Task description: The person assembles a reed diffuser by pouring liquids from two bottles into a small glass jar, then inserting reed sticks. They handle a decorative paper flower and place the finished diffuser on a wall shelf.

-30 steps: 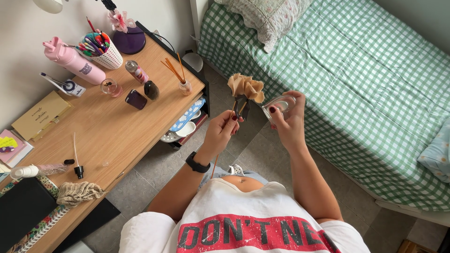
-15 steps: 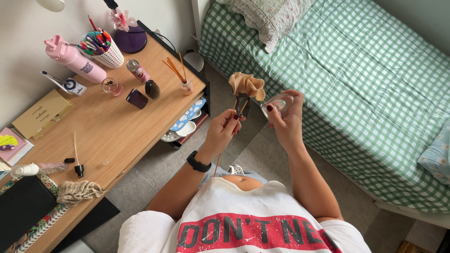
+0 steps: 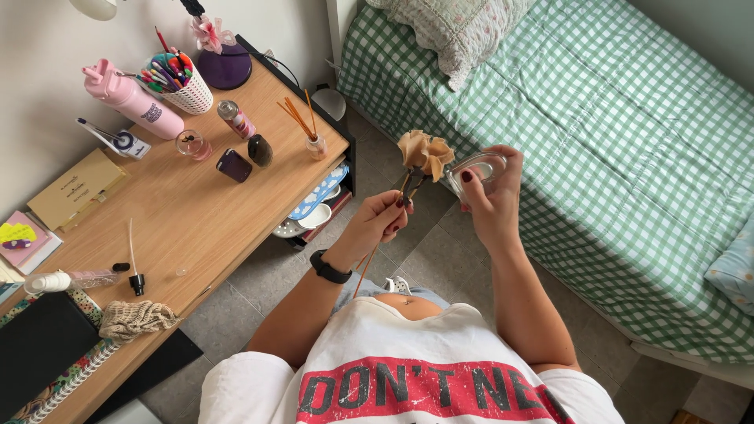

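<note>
The left hand pinches thin sticks topped with a tan paper flower. The right hand is closed around a small clear bottle, just beside the flower. Both are up in the air, over the grey floor. A wooden desk stands to the left, and a green checked bed to the right.

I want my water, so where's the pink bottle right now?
Head view: the pink bottle lies at the desk's far left, by the wall, beside the white pen cup.
</note>
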